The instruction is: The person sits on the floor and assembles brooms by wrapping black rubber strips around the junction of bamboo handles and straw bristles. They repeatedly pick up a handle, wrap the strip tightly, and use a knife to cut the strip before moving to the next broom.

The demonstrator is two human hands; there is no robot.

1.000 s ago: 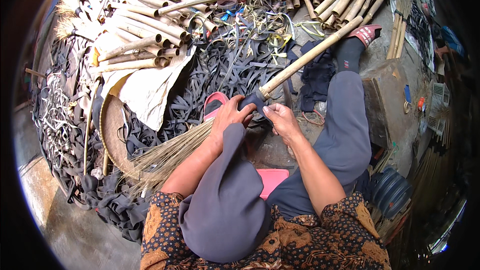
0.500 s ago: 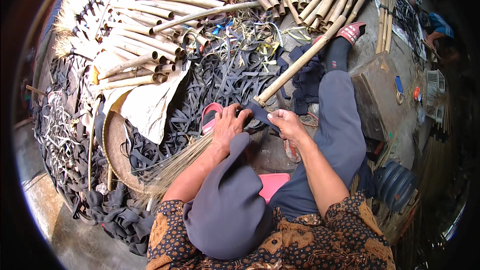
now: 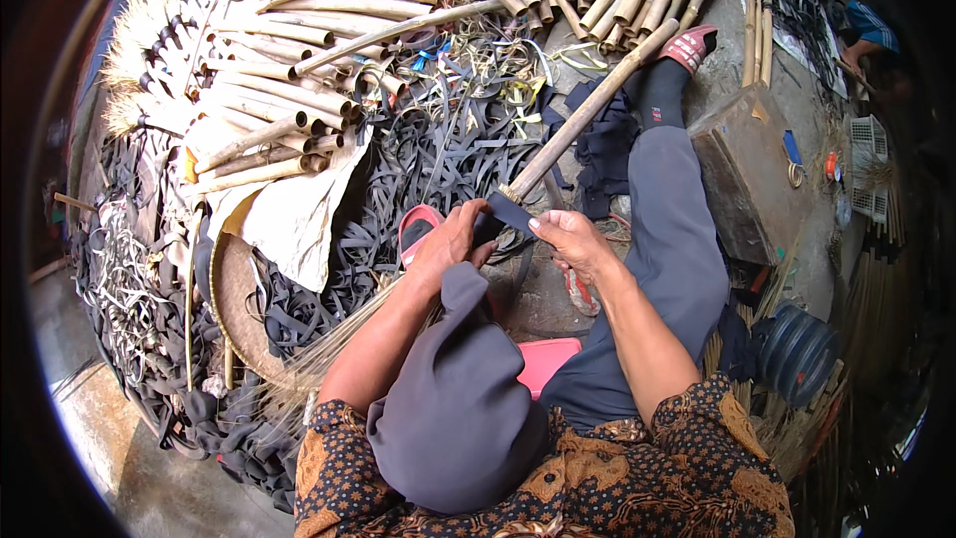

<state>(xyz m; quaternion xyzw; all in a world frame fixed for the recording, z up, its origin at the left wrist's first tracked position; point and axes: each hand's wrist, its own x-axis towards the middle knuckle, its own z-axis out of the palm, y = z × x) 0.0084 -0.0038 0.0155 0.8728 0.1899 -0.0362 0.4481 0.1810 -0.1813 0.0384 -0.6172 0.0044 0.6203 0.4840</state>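
My left hand [image 3: 446, 242] is closed round the neck of a broom, where its bamboo handle [image 3: 586, 118] meets the pale bristles [image 3: 349, 331]. The handle slants up and away to the right, its far part beside my outstretched foot. A dark rubber strip [image 3: 511, 212] lies round the neck and runs across to my right hand [image 3: 580, 242]. There its end is pinched between thumb and fingers, and the stretch between the hands looks taut. My left fingertips are partly hidden behind the neck.
Tangled dark strips [image 3: 438, 154] cover the floor ahead. Bamboo handles [image 3: 349, 10] lie piled at the far left, near a cream cloth [image 3: 309, 224] and a woven tray [image 3: 234, 289]. A wooden block [image 3: 752, 174] and a large plastic bottle [image 3: 799, 354] stand at right.
My left hand has turned and its fingers have shifted round the broom neck. The right hand still pinches the strip, nearly in place. The view has shifted slightly.
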